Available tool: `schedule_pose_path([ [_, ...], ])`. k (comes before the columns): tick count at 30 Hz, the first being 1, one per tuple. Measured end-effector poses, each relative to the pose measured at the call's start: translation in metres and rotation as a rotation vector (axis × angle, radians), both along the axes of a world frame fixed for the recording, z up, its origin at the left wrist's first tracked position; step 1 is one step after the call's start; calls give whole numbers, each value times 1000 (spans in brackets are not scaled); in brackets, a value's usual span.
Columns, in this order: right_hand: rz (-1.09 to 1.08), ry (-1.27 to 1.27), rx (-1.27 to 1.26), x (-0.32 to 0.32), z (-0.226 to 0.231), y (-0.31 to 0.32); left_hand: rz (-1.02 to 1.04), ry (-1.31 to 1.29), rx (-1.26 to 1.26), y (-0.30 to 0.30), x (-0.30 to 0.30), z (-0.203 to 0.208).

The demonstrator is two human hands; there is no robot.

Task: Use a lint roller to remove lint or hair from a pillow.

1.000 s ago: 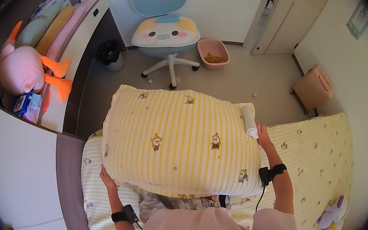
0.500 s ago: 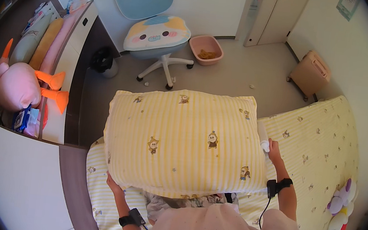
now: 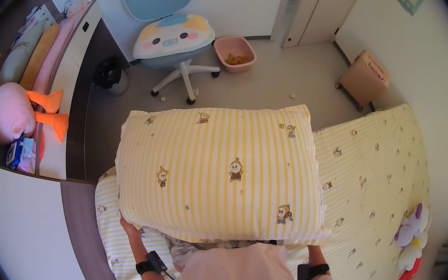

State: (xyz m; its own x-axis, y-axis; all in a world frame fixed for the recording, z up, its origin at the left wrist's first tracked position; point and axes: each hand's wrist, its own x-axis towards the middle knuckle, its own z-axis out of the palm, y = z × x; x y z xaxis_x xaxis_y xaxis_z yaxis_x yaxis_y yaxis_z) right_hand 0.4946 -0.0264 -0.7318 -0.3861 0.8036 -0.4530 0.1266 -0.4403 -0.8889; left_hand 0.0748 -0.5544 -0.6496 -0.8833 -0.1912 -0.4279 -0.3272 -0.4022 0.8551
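A large pillow, with yellow and white stripes and small cartoon figures, lies across my lap area, puffed and slightly tilted. My left hand is at its near left corner, closed on the edge, with the fingertips tucked under the fabric. My right hand is beneath the near right corner; only the wrist and the forearm with a black strap device show, so its fingers are hidden. A similar strap device sits on my left forearm.
A bed with matching striped sheet extends right, bearing plush toys. Beyond are a blue swivel chair, a pink basin, a bin and a suitcase. Shelves at left hold a pink plush.
My right hand has moved from the pillow's right side down under its near right corner. A white roll-like piece at that side is out of sight. The view has shifted slightly right.
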Motion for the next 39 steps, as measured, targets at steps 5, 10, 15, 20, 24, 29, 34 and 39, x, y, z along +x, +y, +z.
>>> schedule_pose_path([
  [5, -274, 143, -116, 46, 21, -25, -3, 19, -26, 10, 2, 6],
  [10, -662, 91, 142, 42, 88, -1, 35, 0, 25, 16, 6, 20],
  [15, 398, -560, 1186, -66, 196, 10, 47, 37, -30, 24, 1, 30],
  [20, 419, -385, 1348, -122, 213, 46, 16, 223, -393, 21, 13, 43],
  [24, 486, -338, 1386, -155, 233, 74, 115, 224, -525, 18, 23, 44],
  [29, 446, -122, 1457, -194, 254, 81, 102, 247, -555, 31, 28, 55],
  [34, 917, -273, 1733, -263, 292, 37, 83, 253, -663, 36, 32, 79],
  [39, 1030, -112, 1655, -313, 283, -12, 60, 297, -743, 45, 31, 110],
])
